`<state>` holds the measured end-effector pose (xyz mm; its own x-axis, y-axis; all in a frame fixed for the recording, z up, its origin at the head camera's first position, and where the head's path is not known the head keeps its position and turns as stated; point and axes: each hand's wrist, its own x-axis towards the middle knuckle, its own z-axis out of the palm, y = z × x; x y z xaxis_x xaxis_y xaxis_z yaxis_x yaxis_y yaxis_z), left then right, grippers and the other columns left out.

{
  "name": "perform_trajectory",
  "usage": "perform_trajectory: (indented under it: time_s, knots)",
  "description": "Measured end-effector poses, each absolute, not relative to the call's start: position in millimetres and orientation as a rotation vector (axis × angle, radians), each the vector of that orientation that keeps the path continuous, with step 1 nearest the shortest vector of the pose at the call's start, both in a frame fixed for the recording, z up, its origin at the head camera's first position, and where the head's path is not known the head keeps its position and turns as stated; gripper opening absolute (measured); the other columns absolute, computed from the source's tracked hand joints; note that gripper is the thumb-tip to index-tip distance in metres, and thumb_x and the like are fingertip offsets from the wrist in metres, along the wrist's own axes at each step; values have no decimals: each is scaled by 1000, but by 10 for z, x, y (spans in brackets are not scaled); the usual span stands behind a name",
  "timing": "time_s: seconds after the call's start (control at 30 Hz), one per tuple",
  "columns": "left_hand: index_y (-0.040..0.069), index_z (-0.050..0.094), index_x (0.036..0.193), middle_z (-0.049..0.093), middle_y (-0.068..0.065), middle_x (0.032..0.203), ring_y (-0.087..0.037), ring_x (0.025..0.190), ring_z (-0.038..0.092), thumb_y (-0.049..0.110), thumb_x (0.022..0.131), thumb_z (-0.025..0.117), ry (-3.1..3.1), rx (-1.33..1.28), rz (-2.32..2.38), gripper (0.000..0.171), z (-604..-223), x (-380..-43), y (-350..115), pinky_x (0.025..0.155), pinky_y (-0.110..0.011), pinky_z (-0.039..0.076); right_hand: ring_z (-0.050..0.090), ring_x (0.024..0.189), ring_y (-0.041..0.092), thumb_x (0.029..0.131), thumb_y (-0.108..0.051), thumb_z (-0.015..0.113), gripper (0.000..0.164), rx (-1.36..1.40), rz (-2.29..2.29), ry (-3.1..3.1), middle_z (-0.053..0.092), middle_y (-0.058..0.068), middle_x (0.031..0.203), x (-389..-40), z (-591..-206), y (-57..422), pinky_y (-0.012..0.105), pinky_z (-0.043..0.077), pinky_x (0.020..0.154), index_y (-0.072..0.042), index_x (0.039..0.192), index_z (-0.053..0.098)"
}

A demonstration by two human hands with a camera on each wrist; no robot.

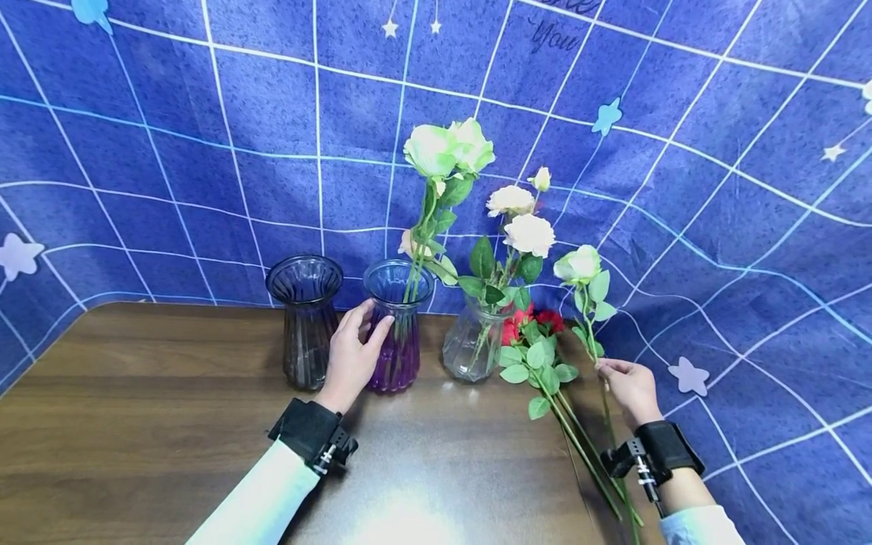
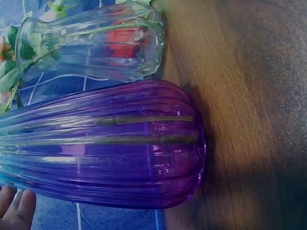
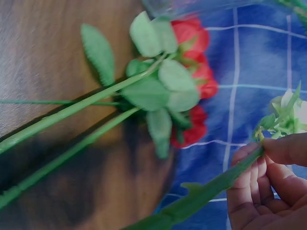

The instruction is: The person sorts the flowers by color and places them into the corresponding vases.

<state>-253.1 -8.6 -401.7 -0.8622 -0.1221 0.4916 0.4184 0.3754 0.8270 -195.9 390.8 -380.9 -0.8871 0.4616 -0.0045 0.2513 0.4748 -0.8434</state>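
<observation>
My right hand (image 1: 630, 387) pinches the stem of a white-green artificial rose (image 1: 577, 265) between thumb and fingers, the bloom upright above it. In the right wrist view its thick green stem (image 3: 206, 191) runs down from the fingertips. My left hand (image 1: 356, 352) is at the left side of a blue-to-purple ribbed glass vase (image 1: 395, 356), its straight fingers at the neck, just below the rim. Two pale green-white roses (image 1: 432, 151) stand in that vase, their stem ends showing through the purple glass in the left wrist view.
A dark smoky glass vase (image 1: 308, 325) stands left of the purple one. To the right, a clear glass vase (image 1: 470, 348) holds cream-pink flowers (image 1: 530, 235). Red flowers (image 1: 518, 325) with long green stems lie on the brown wooden table (image 1: 170, 439). A blue patterned cloth (image 1: 259, 91) hangs behind.
</observation>
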Motion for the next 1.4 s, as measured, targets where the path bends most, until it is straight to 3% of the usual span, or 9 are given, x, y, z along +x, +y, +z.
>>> perform_trajectory:
  time_s: [0.27, 0.4, 0.5, 0.67, 1.4]
  knots:
    - [-2, 54, 127, 59, -19, 120, -30, 111, 58, 24, 89, 64, -2128, -256, -1498, 47, -4002, -2551, -86, 94, -42, 51, 48, 56, -3, 91, -12, 56, 32, -568, 1396, -2370, 53, -22, 55, -1928, -3492, 3835, 14, 41, 52, 9, 115, 60]
    - [-1, 54, 127, 59, -19, 120, -30, 111, 57, 24, 90, 64, -2136, -255, -1496, 47, -4004, -2558, -81, 95, -42, 50, 50, 54, -2, 91, -12, 57, 24, -548, 1436, -2291, 55, -21, 55, -1923, -3343, 3796, 14, 42, 52, 5, 108, 62]
    - [-1, 54, 127, 59, -19, 120, -30, 111, 58, 25, 89, 64, -2141, -252, -1491, 47, -4015, -2567, -77, 94, -42, 50, 52, 52, -2, 90, -11, 59, 8, -563, 1497, -2195, 57, -19, 55, -1924, -3230, 3764, 12, 42, 50, -10, 91, 67]
    - [-1, 54, 127, 59, -19, 120, -30, 111, 58, 25, 89, 64, -2145, -249, -1492, 47, -4022, -2570, -72, 94, -42, 50, 52, 51, -1, 87, -7, 62, 27, -521, 1549, -2027, 59, -16, 54, -1927, -3047, 3718, 11, 41, 50, -28, 70, 64]
    - [-1, 53, 128, 58, -19, 122, -30, 112, 57, 25, 90, 63, -2154, -246, -1491, 48, -4040, -2571, -59, 95, -42, 50, 55, 53, 8, 81, 3, 66, 9, 27, 1669, -1574, 63, -1, 58, -1955, -2141, 3063, 15, 46, 53, -3, 80, 72]
